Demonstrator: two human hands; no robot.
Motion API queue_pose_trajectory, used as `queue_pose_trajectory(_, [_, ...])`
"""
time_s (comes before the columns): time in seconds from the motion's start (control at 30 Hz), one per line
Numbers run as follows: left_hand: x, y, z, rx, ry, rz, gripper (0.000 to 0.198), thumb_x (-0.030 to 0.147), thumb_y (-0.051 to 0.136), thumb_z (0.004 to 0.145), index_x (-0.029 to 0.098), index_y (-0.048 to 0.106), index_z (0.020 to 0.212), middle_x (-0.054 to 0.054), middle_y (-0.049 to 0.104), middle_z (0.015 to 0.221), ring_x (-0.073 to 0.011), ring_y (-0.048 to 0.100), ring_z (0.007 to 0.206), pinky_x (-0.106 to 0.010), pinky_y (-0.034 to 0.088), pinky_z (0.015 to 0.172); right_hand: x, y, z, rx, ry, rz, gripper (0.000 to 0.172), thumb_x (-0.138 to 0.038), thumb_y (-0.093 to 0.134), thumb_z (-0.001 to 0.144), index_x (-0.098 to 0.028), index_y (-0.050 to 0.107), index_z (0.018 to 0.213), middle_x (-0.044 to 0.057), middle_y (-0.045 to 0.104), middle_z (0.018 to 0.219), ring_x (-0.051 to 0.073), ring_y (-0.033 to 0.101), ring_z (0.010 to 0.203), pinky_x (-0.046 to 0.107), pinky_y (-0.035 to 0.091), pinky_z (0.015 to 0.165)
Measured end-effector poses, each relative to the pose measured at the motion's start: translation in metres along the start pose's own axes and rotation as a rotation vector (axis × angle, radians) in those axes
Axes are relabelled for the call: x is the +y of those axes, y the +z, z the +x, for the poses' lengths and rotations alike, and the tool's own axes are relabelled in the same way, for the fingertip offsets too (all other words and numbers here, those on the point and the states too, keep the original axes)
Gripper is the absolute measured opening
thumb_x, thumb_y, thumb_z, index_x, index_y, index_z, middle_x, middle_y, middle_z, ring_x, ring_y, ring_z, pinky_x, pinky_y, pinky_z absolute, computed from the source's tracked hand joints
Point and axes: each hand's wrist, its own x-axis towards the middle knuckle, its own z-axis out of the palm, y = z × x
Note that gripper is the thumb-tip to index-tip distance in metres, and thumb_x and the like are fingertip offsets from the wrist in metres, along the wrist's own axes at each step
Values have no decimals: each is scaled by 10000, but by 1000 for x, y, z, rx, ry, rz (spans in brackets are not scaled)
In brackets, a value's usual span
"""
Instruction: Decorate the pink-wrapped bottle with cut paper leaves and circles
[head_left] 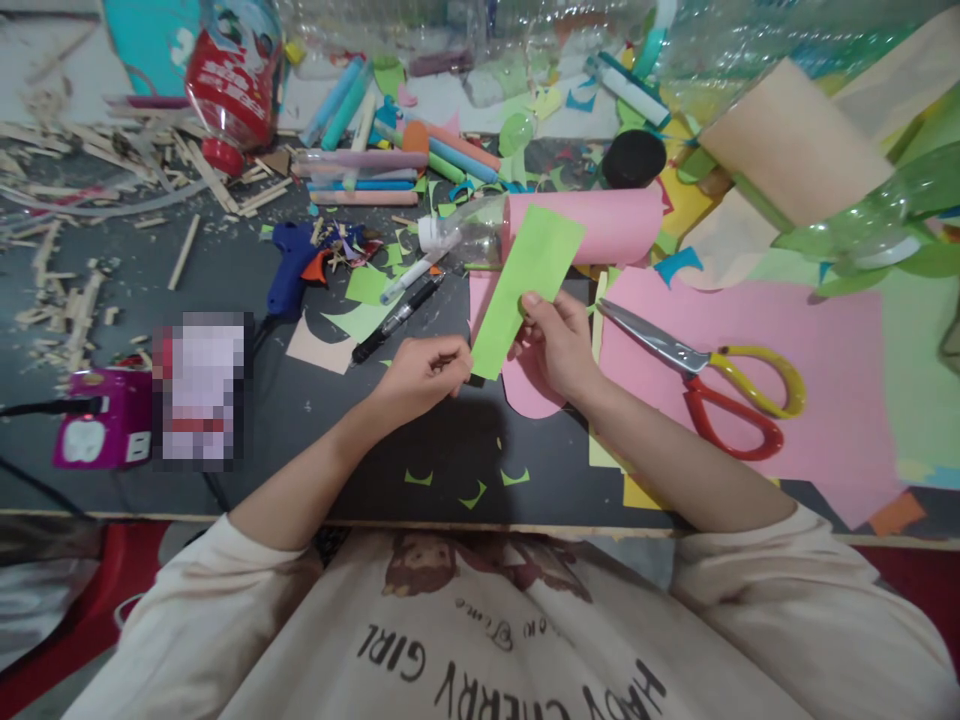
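Note:
A bright green strip of paper [536,255] slants up and away from me over the dark table. My right hand [559,340] grips its right edge, thumb on top. At the strip's lower left end is my left hand [435,370], its fingers pinched together at the corner; the fingertips are partly hidden. Behind the strip lies a clear bottle [480,230] wrapped in pink paper [619,225]. Scissors [694,365] with one yellow and one red handle rest half open on a pink sheet [832,350] to the right. Small green paper scraps [472,494] lie near the table's front edge.
A blue glue gun [289,270], a black pen [397,318] and a white marker [409,275] are left of the bottle. Further left are a purple power socket [101,420] and wood sticks [82,310]. Markers [360,165], a red-labelled bottle [232,90] and plastic bottles [862,215] stand behind.

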Motion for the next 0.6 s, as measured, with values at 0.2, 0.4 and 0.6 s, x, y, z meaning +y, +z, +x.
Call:
queue_pose_trajectory(0.2, [1, -1, 6, 159, 17, 26, 231, 422, 507, 813, 207, 507, 898, 51, 551, 624, -90, 479, 483, -213, 381, 493, -4, 6, -2, 14, -17, -16, 477, -616, 733, 671, -220, 491, 556, -82, 422, 466, 71, 424, 405, 222, 390, 404])
queue_pose_trajectory(0.4, [17, 9, 18, 243, 88, 466, 293, 413, 653, 777, 215, 460, 875, 31, 534, 701, -116, 499, 568, -245, 274, 534, -6, 6, 0, 34, -56, -117, 366, -519, 707, 707, -206, 562, 583, -51, 516, 550, 96, 482, 535, 255, 451, 551])
queue_pose_trajectory(0.6, [11, 17, 31, 181, 117, 378, 314, 372, 622, 758, 219, 356, 694, 61, 455, 598, -104, 450, 560, -243, 271, 555, -4, 1, 0, -38, -81, -169, 281, -459, 667, 752, -215, 628, 619, -30, 589, 611, 127, 537, 608, 296, 470, 647])
